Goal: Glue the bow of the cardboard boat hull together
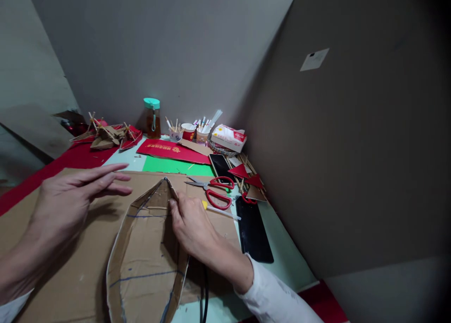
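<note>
A boat-shaped cardboard hull (148,257) is observed lying on a large flat cardboard sheet (70,266) that covers the near part of the table (282,248). The hull's long axis is directed away from the person, with the pointed bow (165,181) at the far end and the wider stern cut off by the lower edge of the view. Blue pen lines are seen across its floor.

The right hand (192,226) is placed against the hull's right side wall, just behind the bow. Its fingers (174,205) are closed together on the upper edge of that wall; a pinch on the cardboard rim is judged likely, though the fingertips are partly hidden. A thin white stick with a yellow tip (220,210) is noted just beyond the knuckles; whether it is gripped cannot be told.

The left hand (66,203) is held above the sheet, to the left of the bow and apart from the hull. It is open, palm down, fingers extended and slightly spread toward the bow, and nothing is held.

The right hand is therefore the nearer, being in contact with the hull, while the bow lies to the right of the left fingertips.

Red-handled scissors (214,189) are recorded beside the bow on the right, with a dark phone (220,165) behind them.
</note>
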`<state>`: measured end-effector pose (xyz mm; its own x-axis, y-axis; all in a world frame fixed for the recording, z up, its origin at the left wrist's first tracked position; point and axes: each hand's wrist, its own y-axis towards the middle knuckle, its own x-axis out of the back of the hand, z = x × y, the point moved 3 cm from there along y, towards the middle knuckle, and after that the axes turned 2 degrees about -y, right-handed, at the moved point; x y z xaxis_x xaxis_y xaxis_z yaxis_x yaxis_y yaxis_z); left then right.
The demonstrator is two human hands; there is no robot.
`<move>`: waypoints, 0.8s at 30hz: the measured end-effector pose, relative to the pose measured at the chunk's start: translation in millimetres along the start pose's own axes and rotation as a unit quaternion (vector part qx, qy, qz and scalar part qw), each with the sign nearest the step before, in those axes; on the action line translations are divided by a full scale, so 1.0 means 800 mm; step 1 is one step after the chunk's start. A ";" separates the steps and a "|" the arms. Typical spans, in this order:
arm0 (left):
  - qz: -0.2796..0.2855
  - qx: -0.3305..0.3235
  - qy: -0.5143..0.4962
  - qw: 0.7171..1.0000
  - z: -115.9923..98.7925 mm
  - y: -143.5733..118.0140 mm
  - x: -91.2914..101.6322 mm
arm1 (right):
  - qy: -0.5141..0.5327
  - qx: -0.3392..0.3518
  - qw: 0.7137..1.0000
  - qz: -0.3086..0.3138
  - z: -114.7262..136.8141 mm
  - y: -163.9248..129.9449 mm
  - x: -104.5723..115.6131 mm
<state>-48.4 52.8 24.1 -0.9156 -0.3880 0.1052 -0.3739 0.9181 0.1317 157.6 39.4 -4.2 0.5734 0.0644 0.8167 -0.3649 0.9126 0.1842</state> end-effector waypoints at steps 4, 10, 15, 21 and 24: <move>0.046 -0.028 0.038 0.998 -0.004 -0.007 -0.008 | -0.014 0.020 1.000 0.004 0.001 -0.002 -0.003; 0.150 0.045 0.005 0.988 0.042 -0.002 -0.012 | -0.009 -0.007 1.000 0.028 0.004 -0.004 -0.003; 0.142 0.038 0.016 0.989 0.054 0.000 -0.013 | 0.047 -0.014 0.999 0.019 0.004 -0.001 -0.007; 0.118 0.041 0.023 0.992 0.051 0.017 0.009 | 0.035 -0.012 0.998 0.044 0.003 0.015 -0.015; 0.111 0.040 0.034 0.992 0.057 0.022 0.021 | 0.054 -0.018 0.998 0.035 0.002 0.023 -0.020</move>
<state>-76.8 66.4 -16.9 -0.9657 -0.1779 0.1890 -0.1776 0.9839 0.0186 140.5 54.7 -13.0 0.6244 0.1700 0.7624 -0.3811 0.9183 0.1074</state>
